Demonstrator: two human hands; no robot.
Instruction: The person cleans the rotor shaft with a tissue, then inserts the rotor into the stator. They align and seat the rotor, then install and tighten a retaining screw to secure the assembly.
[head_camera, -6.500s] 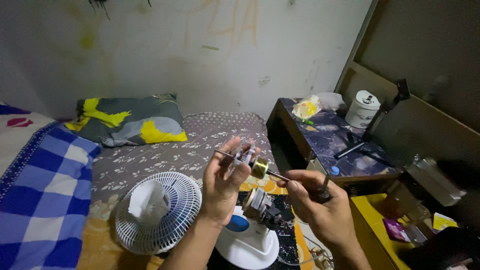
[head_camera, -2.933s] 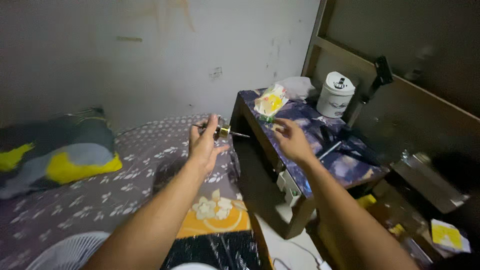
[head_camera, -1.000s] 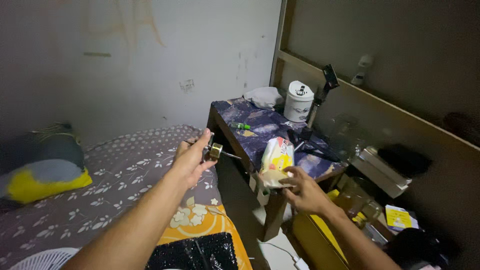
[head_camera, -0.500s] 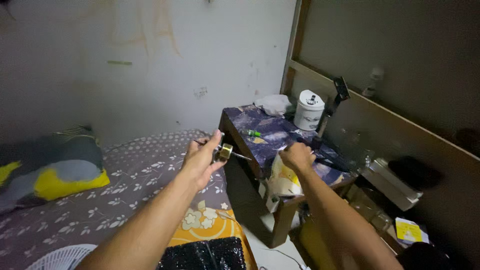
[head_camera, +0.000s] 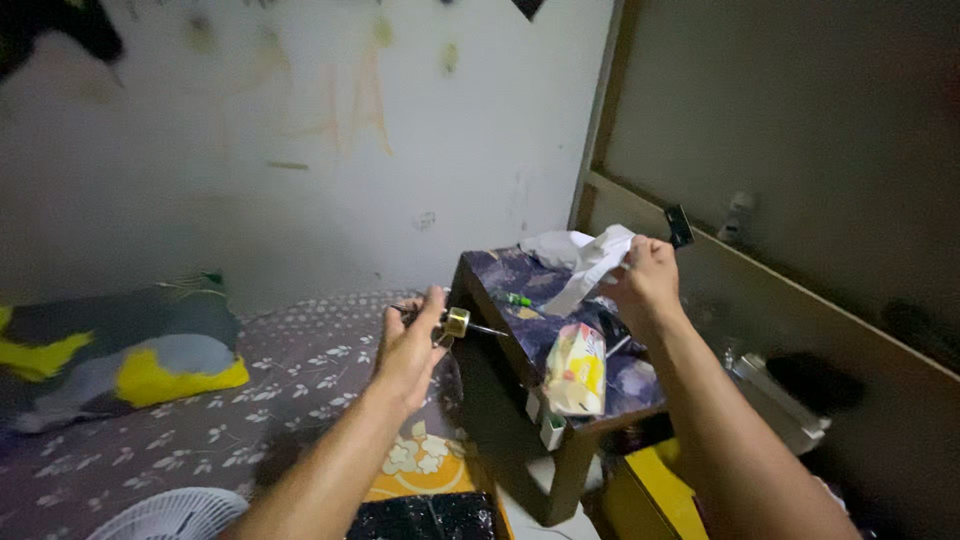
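2 hands work: left hand (head_camera: 408, 345) pinches a small brass-coloured motor rotor (head_camera: 457, 322); right hand (head_camera: 645, 280) pinches a white tissue (head_camera: 592, 262) above the dark desk (head_camera: 520, 300).

Bare forearms — no sleeves, no gloves

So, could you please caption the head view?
Left hand holds brass-collared metal shaft; right hand pulls white tissue.

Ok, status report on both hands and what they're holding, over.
Left hand grips the brass-coloured motor shaft part. Right hand pulls a white tissue up from the yellow tissue pack on the side table. Nothing between them.
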